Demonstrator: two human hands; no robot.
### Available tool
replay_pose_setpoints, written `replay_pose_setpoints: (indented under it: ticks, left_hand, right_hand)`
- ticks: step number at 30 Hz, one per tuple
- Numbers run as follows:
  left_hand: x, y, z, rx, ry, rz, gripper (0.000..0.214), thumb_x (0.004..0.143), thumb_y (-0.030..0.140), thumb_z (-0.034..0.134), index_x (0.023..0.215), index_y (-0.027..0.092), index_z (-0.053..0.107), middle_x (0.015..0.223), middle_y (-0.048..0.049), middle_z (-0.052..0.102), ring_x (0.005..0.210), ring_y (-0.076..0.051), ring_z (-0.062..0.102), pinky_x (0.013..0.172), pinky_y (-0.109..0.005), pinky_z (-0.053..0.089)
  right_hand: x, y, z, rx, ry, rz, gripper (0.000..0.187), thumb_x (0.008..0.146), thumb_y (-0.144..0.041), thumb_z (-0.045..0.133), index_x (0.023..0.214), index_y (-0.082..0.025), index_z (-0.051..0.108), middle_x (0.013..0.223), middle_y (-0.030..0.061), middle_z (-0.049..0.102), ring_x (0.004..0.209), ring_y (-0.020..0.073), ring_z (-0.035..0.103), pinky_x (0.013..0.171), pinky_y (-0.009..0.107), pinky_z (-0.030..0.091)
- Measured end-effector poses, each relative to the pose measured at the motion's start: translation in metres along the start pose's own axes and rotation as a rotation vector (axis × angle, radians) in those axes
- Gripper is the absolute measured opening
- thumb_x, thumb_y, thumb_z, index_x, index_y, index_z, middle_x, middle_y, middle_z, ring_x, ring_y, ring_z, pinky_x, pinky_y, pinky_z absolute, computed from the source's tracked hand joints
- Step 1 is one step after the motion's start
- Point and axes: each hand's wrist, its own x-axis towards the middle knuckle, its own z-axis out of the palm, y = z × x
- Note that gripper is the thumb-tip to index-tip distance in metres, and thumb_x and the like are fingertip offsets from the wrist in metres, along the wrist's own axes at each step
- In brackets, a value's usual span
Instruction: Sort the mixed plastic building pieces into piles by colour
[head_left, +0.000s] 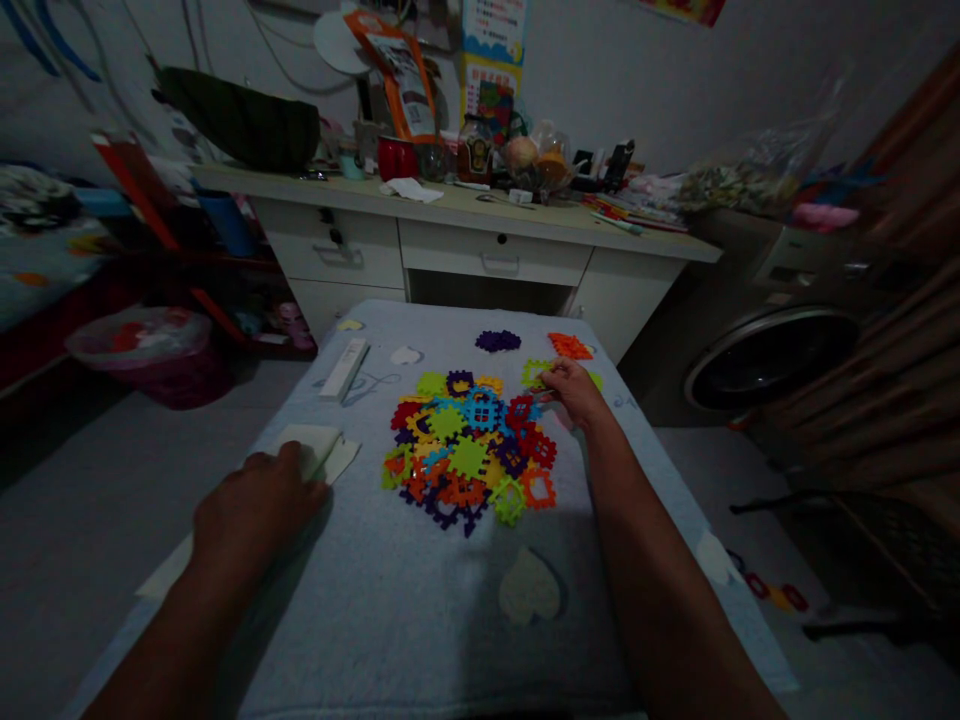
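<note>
A heap of notched plastic building pieces [450,450] in several colours lies in the middle of the cloth-covered table [420,630]. My right hand [574,392] is at the heap's far right edge, fingers pinched on a lime-green frame-shaped piece [535,372]. More lime green [596,380] shows just behind that hand. A cluster of purple pieces [498,341] and one of orange pieces [569,346] lie apart, beyond the heap. My left hand [259,500] rests at the table's left side over a pale flat sheet [309,438], fingers loosely curled; what is under them is hidden.
A long white box [346,369] lies at the table's far left. Behind stands a white desk [495,235] crowded with jars, a red mug [397,158] and bags. A washing machine [772,320] is at right; a pink bin [161,365] stands on the floor at left.
</note>
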Motion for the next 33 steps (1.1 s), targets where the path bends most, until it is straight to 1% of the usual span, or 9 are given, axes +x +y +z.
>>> replay_pose_setpoints:
  ticks: [4,7,10,15,18,23,27,30,33]
  left_hand:
    - [0.003,-0.004,0.007,0.019,0.002,0.045,0.047,0.090,0.048,0.034,0.121,0.019,0.052,0.112,-0.0209,0.062,0.092,-0.036,0.064,0.070,-0.043,0.050]
    - [0.004,-0.005,0.007,0.043,-0.021,0.076,0.046,0.093,0.046,0.027,0.122,0.020,0.050,0.111,-0.0202,0.060,0.093,-0.036,0.065,0.071,-0.044,0.050]
    - [0.004,-0.003,0.003,0.038,-0.060,0.071,0.045,0.094,0.042,0.022,0.124,0.019,0.047,0.110,-0.0203,0.059,0.092,-0.036,0.066,0.071,-0.044,0.050]
    - [0.001,-0.003,-0.003,0.049,-0.051,0.067,0.044,0.094,0.035,0.020,0.127,0.018,0.044,0.108,-0.0198,0.060,0.086,-0.035,0.067,0.068,-0.043,0.050]
    - [0.003,-0.007,0.000,0.055,-0.039,0.080,0.047,0.095,0.034,0.018,0.132,0.017,0.042,0.109,-0.0200,0.060,0.085,-0.035,0.067,0.067,-0.043,0.049]
    - [0.013,-0.015,0.003,0.007,-0.098,0.042,0.054,0.095,0.035,0.020,0.143,0.015,0.035,0.122,-0.0241,0.058,0.091,-0.035,0.067,0.071,-0.044,0.050]
    - [0.021,-0.022,-0.001,-0.005,-0.135,0.059,0.057,0.095,0.031,0.021,0.148,0.012,0.030,0.126,-0.0248,0.058,0.099,-0.034,0.067,0.079,-0.044,0.051]
    - [0.025,-0.026,-0.005,-0.024,-0.154,0.054,0.058,0.094,0.030,0.023,0.150,0.013,0.029,0.126,-0.0241,0.060,0.102,-0.033,0.067,0.082,-0.042,0.051]
    - [0.025,-0.029,-0.009,-0.055,-0.129,0.024,0.059,0.094,0.029,0.024,0.151,0.015,0.031,0.131,-0.0233,0.057,0.103,-0.032,0.067,0.082,-0.041,0.052]
  right_hand:
    - [0.009,0.002,-0.025,-0.183,0.155,-0.153,0.030,0.060,-0.037,0.075,0.074,-0.021,0.054,0.065,-0.0058,0.057,0.062,0.0129,0.058,0.056,0.026,0.051]
    - [0.015,0.005,-0.058,-0.443,0.445,-0.263,0.019,0.062,-0.031,0.069,0.069,-0.020,0.056,0.063,-0.0051,0.053,0.062,0.0131,0.051,0.063,0.029,0.048]
    - [0.014,0.011,-0.087,-0.656,0.701,-0.281,0.010,0.065,-0.025,0.062,0.071,-0.019,0.058,0.067,-0.0027,0.053,0.066,0.0154,0.050,0.072,0.033,0.046]
    - [0.011,0.023,-0.103,-0.893,0.854,-0.261,0.012,0.068,-0.015,0.053,0.075,-0.017,0.061,0.079,0.0054,0.056,0.080,0.0205,0.052,0.083,0.035,0.043]
    - [0.011,0.029,-0.099,-0.950,0.842,-0.222,0.018,0.067,-0.011,0.050,0.079,-0.016,0.064,0.083,0.0071,0.055,0.082,0.0214,0.052,0.086,0.035,0.043]
    - [0.011,0.038,-0.094,-1.005,0.715,-0.178,0.029,0.062,-0.007,0.048,0.082,-0.015,0.067,0.087,0.0083,0.055,0.084,0.0218,0.052,0.090,0.037,0.043]
    - [0.009,0.036,-0.090,-0.999,0.692,-0.199,0.033,0.062,-0.008,0.046,0.086,-0.015,0.069,0.092,0.0100,0.058,0.088,0.0232,0.054,0.094,0.039,0.043]
    - [0.010,0.023,-0.075,-0.960,0.616,-0.269,0.034,0.064,-0.011,0.047,0.089,-0.015,0.069,0.095,0.0109,0.061,0.092,0.0239,0.056,0.095,0.041,0.045]
    - [0.009,0.006,-0.044,-0.891,0.403,-0.332,0.031,0.067,-0.013,0.049,0.090,-0.015,0.070,0.098,0.0109,0.065,0.087,0.0222,0.059,0.089,0.039,0.048]
